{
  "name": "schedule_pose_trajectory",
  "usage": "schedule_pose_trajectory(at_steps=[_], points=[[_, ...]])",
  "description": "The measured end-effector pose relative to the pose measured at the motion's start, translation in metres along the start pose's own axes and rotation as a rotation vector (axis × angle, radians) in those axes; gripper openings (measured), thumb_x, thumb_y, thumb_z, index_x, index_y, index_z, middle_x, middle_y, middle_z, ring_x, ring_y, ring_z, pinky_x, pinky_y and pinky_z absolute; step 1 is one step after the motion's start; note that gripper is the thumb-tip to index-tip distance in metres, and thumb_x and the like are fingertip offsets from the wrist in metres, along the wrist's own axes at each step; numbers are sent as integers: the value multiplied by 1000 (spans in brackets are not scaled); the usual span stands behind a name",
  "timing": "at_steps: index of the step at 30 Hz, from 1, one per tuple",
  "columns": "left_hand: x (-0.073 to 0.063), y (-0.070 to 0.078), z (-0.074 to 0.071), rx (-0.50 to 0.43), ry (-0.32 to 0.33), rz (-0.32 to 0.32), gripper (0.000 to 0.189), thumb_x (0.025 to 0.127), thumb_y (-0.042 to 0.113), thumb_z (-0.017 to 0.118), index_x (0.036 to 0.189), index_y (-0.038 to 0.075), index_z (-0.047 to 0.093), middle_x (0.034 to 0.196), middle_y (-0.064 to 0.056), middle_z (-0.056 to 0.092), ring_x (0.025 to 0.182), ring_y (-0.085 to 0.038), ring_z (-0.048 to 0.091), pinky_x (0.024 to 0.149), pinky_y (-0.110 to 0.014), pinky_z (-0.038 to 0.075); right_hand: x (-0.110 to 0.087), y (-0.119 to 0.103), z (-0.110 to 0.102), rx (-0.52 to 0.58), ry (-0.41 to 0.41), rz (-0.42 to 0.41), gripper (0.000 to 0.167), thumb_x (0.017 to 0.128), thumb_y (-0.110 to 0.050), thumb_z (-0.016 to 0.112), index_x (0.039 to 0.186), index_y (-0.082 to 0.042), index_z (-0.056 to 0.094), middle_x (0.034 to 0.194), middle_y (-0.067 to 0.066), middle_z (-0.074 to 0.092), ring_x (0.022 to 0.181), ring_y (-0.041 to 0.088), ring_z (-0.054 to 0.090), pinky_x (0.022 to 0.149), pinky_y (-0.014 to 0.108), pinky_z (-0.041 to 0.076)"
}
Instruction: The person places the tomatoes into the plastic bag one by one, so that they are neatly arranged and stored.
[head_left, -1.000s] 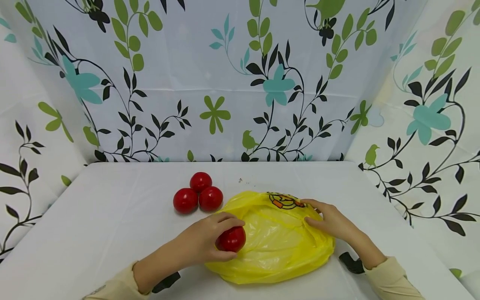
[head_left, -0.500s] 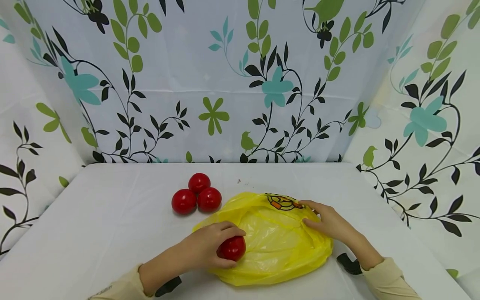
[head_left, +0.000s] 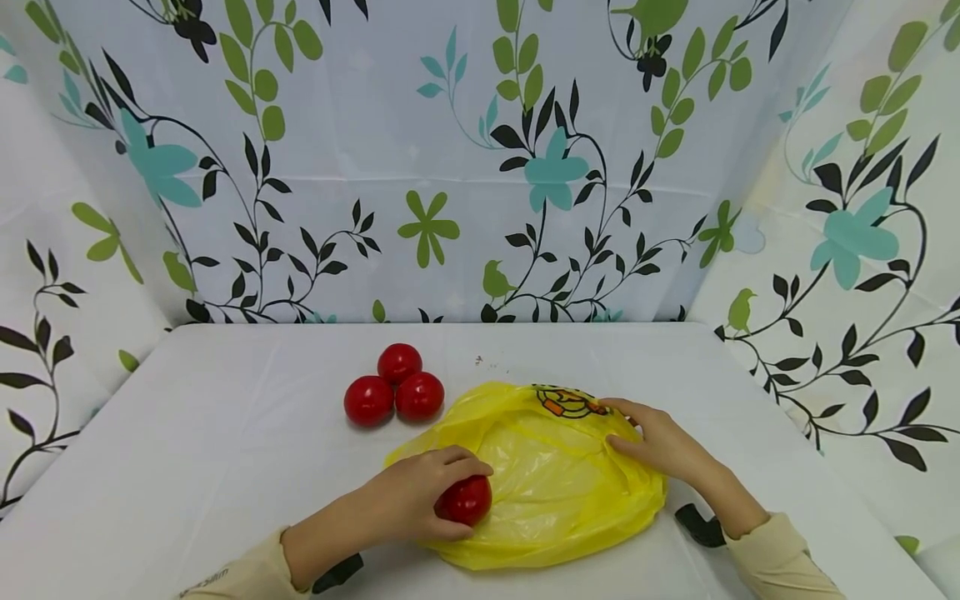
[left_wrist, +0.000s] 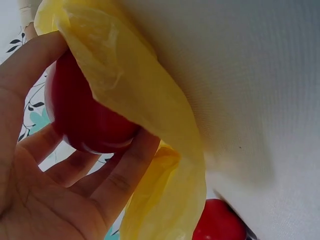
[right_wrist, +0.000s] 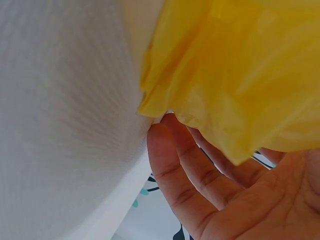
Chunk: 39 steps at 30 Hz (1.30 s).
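Observation:
My left hand (head_left: 416, 496) grips a smooth, shiny red ball (head_left: 468, 500) at the left side of a crumpled yellow plastic bag (head_left: 547, 492). In the left wrist view the fingers curl round that ball, and an edge of the bag overlaps part of it. Whether it is tomato, apple or toy does not show. At the bag's right side, my right hand (head_left: 663, 446) holds the rim between thumb and fingers; in the right wrist view, yellow plastic (right_wrist: 230, 75) hides part of its fingers (right_wrist: 167, 155).
Three more red balls (head_left: 420, 397) sit together behind the bag, to its left. The table has a white cover (head_left: 225, 417). A leaf-patterned curtain (head_left: 360, 150) stands at the back and sides. Dark straps (head_left: 699, 525) show at both wrists.
My left hand has moved slightly right and toward me with the red ball, and more of the bag's left edge shows beyond it. My right hand stays put.

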<state>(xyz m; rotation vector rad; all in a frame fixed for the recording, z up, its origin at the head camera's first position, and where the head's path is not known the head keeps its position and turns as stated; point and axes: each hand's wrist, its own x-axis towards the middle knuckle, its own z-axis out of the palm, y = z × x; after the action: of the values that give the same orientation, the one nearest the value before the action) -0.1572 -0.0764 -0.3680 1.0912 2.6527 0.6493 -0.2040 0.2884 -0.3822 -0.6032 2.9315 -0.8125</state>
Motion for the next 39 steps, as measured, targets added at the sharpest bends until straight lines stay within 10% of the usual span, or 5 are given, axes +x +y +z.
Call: schedule_pose_trajectory(at_steps=[39], points=[[-2, 3, -4, 52, 67, 41, 53, 89, 44, 68, 135, 24, 54, 135, 3, 56, 121, -18, 54, 93, -37, 54, 1, 1, 0, -14, 2, -10, 50, 93, -19, 66, 138, -4, 51, 134, 20, 56, 105, 34, 57, 87, 53, 51]])
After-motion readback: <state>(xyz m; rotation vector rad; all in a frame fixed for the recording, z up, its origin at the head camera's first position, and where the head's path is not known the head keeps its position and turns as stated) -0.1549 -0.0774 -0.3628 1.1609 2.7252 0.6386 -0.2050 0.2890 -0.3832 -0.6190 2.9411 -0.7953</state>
